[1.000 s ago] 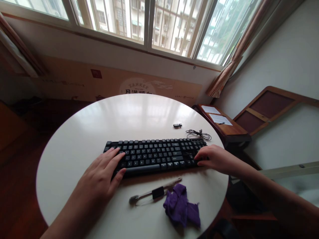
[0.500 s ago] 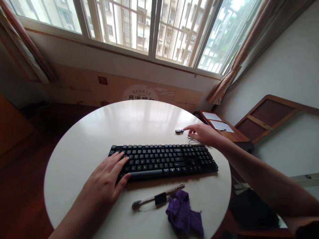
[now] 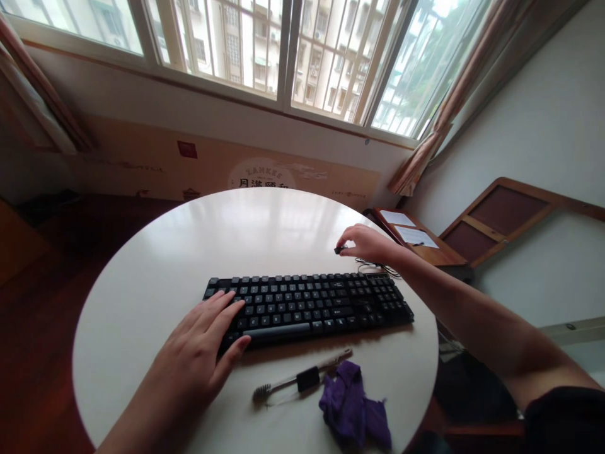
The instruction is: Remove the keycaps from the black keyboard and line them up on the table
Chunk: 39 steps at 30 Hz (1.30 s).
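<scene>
A black keyboard lies across the middle of the round white table. My left hand rests on its left end, fingers spread flat over the keys and thumb by the front edge. Beyond the keyboard's far right corner, my right hand pinches a small black USB plug between thumb and fingertips. The fingers partly cover the plug. A thin dark cable lies loosely coiled just below that hand, behind the keyboard.
In front of the keyboard lie a small brush with a dark sleeve and a crumpled purple cloth. The white table has a curved edge. A wooden side table with papers and a pen stands beyond it at right.
My right hand has moved slightly left and closed on the USB plug, which lay on the table at its fingertip before. The left hand stays on the keyboard. The view has shifted slightly.
</scene>
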Available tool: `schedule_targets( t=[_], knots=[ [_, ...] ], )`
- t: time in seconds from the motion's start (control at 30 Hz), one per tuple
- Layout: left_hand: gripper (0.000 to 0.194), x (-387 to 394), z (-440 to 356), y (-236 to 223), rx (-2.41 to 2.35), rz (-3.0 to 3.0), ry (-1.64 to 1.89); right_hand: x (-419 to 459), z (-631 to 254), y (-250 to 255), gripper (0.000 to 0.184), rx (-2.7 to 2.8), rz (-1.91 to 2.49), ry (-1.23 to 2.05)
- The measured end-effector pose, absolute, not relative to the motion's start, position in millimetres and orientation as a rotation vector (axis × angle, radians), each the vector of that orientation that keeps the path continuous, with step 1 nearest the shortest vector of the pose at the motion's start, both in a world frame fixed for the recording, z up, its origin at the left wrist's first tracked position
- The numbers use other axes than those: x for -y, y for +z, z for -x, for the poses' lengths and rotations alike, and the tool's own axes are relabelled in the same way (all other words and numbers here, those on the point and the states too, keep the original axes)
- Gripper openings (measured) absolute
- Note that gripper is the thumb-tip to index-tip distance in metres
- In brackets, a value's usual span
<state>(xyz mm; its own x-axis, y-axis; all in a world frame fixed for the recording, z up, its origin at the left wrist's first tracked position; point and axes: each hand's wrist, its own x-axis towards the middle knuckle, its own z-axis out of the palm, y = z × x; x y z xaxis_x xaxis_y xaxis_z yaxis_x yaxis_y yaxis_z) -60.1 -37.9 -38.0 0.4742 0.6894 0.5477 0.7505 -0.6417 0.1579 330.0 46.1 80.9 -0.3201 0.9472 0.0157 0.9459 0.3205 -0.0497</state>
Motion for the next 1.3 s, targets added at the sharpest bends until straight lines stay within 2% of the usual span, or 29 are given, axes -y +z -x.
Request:
schedule_targets(
  t=[0.13,0.3,0.43,0.67,0.93,1.07,1.3],
  knots=[
    [0.058,35,61,-40,1.265,2.605,-0.896,19,-358,95,0.015,2.636,1.513,0.335],
    [0.060,33,61,-41,1.261,2.598,-0.884,85,-392,72,0.014,2.505,1.675,0.330],
    [0.060,32,62,-40,1.262,2.594,-0.861,106,-400,46,0.014,2.398,1.635,0.294],
    [0.056,33,63,-36,1.250,2.563,-0.820,109,-397,33,0.013,2.497,1.570,0.051],
    [0.058,31,64,-41,1.270,2.571,-0.825,138,-379,10,0.022,2.460,1.519,-0.518],
    [0.057,31,64,-42,1.252,2.570,-0.824,150,-380,6,0.034,2.456,1.528,-0.502],
    [0.055,30,64,-43,1.214,2.544,-0.851,69,-397,59,0.026,2.239,1.632,-0.332]
  ],
)
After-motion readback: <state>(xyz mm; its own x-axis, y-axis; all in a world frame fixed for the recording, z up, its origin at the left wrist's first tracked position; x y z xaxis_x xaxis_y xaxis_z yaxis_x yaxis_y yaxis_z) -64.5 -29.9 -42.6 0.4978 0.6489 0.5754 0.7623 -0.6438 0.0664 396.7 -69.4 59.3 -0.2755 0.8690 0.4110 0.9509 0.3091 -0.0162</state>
